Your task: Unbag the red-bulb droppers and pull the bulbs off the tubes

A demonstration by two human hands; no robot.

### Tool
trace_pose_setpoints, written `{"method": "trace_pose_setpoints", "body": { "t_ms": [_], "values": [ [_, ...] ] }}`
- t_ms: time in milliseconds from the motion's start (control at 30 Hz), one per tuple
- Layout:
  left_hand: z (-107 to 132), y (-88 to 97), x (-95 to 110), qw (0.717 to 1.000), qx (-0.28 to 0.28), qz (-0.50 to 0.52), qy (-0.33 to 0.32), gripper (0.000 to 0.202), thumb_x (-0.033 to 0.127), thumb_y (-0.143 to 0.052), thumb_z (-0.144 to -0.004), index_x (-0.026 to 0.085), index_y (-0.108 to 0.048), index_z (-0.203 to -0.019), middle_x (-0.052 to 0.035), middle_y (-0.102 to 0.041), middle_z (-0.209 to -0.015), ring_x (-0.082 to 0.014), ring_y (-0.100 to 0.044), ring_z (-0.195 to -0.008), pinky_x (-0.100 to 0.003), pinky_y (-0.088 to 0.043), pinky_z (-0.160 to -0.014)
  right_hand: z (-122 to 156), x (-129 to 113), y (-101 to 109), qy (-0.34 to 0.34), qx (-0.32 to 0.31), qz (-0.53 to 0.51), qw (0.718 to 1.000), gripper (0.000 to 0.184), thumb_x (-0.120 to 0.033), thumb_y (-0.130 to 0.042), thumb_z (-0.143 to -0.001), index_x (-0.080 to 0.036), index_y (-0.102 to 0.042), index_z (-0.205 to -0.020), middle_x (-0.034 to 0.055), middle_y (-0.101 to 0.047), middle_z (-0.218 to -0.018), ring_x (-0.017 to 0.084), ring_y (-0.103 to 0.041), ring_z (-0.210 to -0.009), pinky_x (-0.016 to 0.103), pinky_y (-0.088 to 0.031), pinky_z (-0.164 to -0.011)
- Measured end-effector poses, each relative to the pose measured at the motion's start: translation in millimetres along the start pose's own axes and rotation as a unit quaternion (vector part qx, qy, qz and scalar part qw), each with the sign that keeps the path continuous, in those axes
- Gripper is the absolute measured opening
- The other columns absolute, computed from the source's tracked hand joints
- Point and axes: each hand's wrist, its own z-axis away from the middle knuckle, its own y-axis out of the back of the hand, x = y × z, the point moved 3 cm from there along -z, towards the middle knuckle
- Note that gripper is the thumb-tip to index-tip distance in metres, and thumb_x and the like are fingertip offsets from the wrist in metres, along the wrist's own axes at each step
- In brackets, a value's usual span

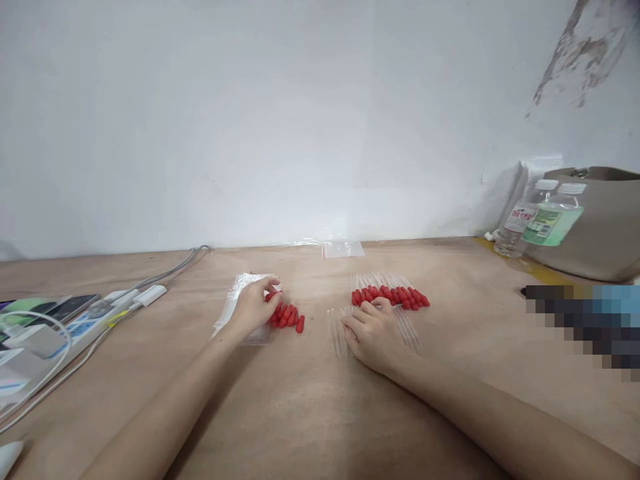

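My left hand (254, 308) is closed with a red rubber bulb (271, 297) at its thumb and fingertips, above a small heap of loose red bulbs (285, 317). Under that hand lie clear plastic bags (227, 313). To the right, my right hand (371, 332) is curled down over a row of thin clear tubes (407, 328), its fingers bent at one of them; the palm hides the middle of the row. Just beyond it, several droppers (390, 295) lie side by side, red bulbs toward me and clear stems pointing to the wall.
A flat clear bag (344, 250) lies against the wall. On the left are a power strip (83, 327) with cables and a phone (75, 307). Two plastic bottles (553, 220) and a grey bag (595, 227) stand at the right. A pixelated patch hides part of the right edge.
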Motion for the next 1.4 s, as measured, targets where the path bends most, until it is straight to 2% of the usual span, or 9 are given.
{"method": "trace_pose_setpoints", "body": {
  "t_ms": [167,433,633,767,833,933,1133,1267,1400],
  "values": [
    [5,-6.5,9,0.998,-0.023,-0.061,-0.021,0.027,0.032,-0.045,-0.075,0.017,-0.059,-0.092,-0.0022,-0.065,-0.073,-0.0185,-0.06,-0.068,-0.028,-0.043,-0.065,3,-6,-1,-0.036,-0.031,-0.056,0.997,0.013,-0.027,-0.054,-0.076,-0.019,-0.06,-0.067,0.0007,-0.06,-0.061,0.015,-0.045,-0.069,0.039,-0.02,-0.08],
    [4,-0.8,10,1.0,-0.015,-0.027,-0.003,0.027,0.037,-0.043,-0.078,0.019,-0.062,-0.085,-0.0018,-0.066,-0.074,-0.0176,-0.06,-0.066,-0.026,-0.042,-0.062,4,-9,3,-0.057,-0.099,-0.092,0.989,0.027,-0.046,-0.058,-0.073,-0.019,-0.062,-0.075,0.0023,-0.059,-0.072,0.017,-0.045,-0.077,0.04,-0.019,-0.082],
    [6,6.5,15,0.999,0.022,-0.036,-0.025,0.023,0.036,-0.045,-0.078,0.021,-0.062,-0.082,-0.0006,-0.065,-0.077,-0.0178,-0.058,-0.07,-0.028,-0.041,-0.065,5,-7,2,-0.062,-0.077,-0.107,0.989,0.029,-0.049,-0.057,-0.073,-0.021,-0.064,-0.078,0.0024,-0.058,-0.077,0.017,-0.045,-0.078,0.04,-0.019,-0.082],
    [11,4.5,32,0.994,0.05,-0.05,-0.087,0.019,0.033,-0.048,-0.077,0.02,-0.061,-0.076,-0.0024,-0.062,-0.077,-0.0207,-0.055,-0.081,-0.032,-0.04,-0.074,4,3,10,-0.074,-0.044,-0.092,0.992,0.021,-0.041,-0.058,-0.074,-0.021,-0.064,-0.079,0.0015,-0.059,-0.077,0.015,-0.046,-0.076,0.038,-0.019,-0.081],
    [13,-1.6,45,0.991,0.036,-0.047,-0.122,0.017,0.031,-0.049,-0.077,0.019,-0.06,-0.071,-0.0029,-0.06,-0.075,-0.0206,-0.054,-0.08,-0.033,-0.04,-0.075,7,11,15,-0.066,-0.038,-0.081,0.994,0.015,-0.034,-0.056,-0.077,-0.021,-0.064,-0.074,0.0008,-0.059,-0.074,0.014,-0.047,-0.074,0.038,-0.019,-0.081],
    [15,-17.4,68,0.987,-0.005,-0.027,-0.161,0.014,0.029,-0.052,-0.076,0.019,-0.058,-0.069,-0.0033,-0.059,-0.077,-0.0199,-0.053,-0.08,-0.033,-0.04,-0.075,17,26,22,-0.057,-0.024,-0.071,0.996,0.019,-0.026,-0.052,-0.08,-0.021,-0.063,-0.066,-0.0005,-0.058,-0.068,0.013,-0.046,-0.071,0.037,-0.019,-0.081],
    [0,-60.2,109,0.981,-0.063,-0.017,-0.185,0.017,0.037,-0.061,-0.072,0.02,-0.059,-0.075,-0.003,-0.059,-0.083,-0.0216,-0.052,-0.089,-0.034,-0.037,-0.078,36,42,26,-0.102,0.036,-0.083,0.991,0.021,-0.023,-0.052,-0.079,-0.02,-0.061,-0.06,-0.0013,-0.056,-0.061,0.012,-0.044,-0.066,0.035,-0.02,-0.08],
    [-11,-78.6,120,0.979,-0.073,-0.015,-0.191,0.022,0.042,-0.061,-0.072,0.02,-0.059,-0.076,-0.0031,-0.06,-0.086,-0.0219,-0.052,-0.091,-0.035,-0.035,-0.081,37,42,27,-0.101,0.033,-0.091,0.99,0.021,-0.023,-0.051,-0.079,-0.02,-0.061,-0.06,-0.0009,-0.056,-0.061,0.012,-0.044,-0.066,0.035,-0.02,-0.079],
    [-17,-85.1,120,0.979,-0.069,-0.007,-0.193,0.019,0.037,-0.06,-0.074,0.019,-0.057,-0.073,-0.0029,-0.061,-0.082,-0.0218,-0.053,-0.088,-0.035,-0.034,-0.079,37,41,26,-0.098,0.031,-0.091,0.99,0.022,-0.024,-0.051,-0.079,-0.02,-0.061,-0.06,-0.0009,-0.055,-0.06,0.012,-0.043,-0.065,0.035,-0.02,-0.079]
  ]
}}
